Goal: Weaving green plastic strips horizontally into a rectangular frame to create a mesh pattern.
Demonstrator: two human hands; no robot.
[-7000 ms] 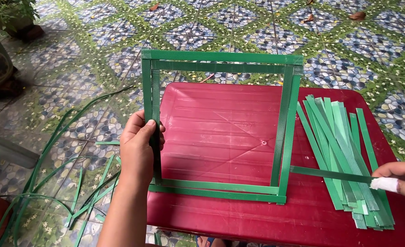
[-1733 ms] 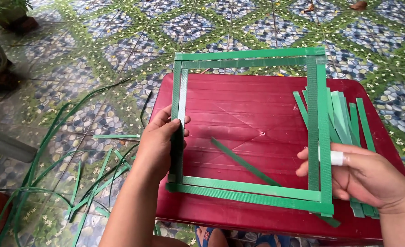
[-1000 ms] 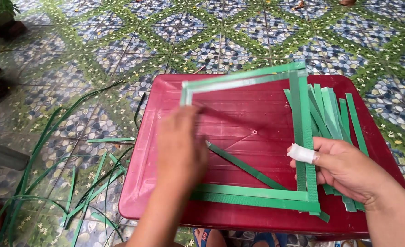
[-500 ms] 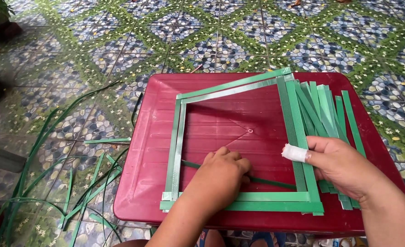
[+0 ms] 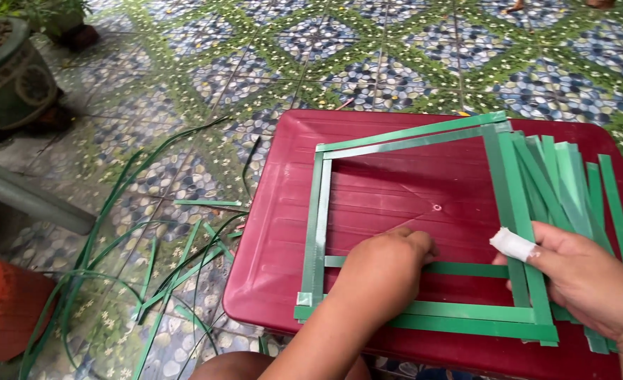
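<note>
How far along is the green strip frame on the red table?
The square frame lies closed on four sides on the red table. In hand: the left hand lays one loose strip across it while the right hand presses the right side. Left: the strip pile is unused.

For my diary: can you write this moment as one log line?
left hand pressing loose green strip | right hand holding green strip frame | on red table

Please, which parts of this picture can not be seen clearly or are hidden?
- Head view: the left hand covers part of the loose green strip, so its grip is unclear.
- The right hand hides the frame's lower right side.
- The picture's edge cuts off the strip pile and the red table.
</note>
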